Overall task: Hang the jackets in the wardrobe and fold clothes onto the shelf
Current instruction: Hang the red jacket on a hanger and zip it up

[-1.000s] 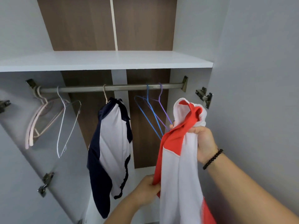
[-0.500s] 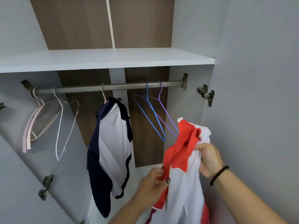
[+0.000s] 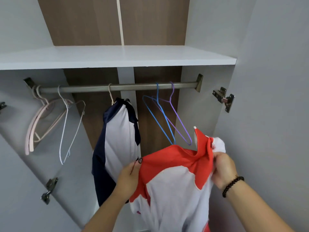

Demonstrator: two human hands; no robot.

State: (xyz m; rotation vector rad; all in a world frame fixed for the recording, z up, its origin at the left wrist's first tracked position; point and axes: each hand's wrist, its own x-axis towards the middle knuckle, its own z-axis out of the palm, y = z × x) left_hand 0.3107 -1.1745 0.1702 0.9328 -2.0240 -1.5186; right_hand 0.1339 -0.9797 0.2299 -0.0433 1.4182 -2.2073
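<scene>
left hand [image 3: 128, 177], right hand [image 3: 223, 169]: gripping red-and-white jacket [image 3: 177, 178] spread | behind: blue hanger [image 3: 159, 118], purple hanger [image 3: 179, 121] on rail [image 3: 93, 88] | left: navy jacket [image 3: 117, 139] hung

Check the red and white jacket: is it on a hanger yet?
No. The red and white jacket is held spread between left hand and right hand, below the rod.

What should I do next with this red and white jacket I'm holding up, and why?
Probably free one hand and take the blue hanger off the rail. Both the left hand and the right hand hold the red and white jacket spread by its shoulders, with no hanger in it, and the blue one hangs bare just above.
</scene>
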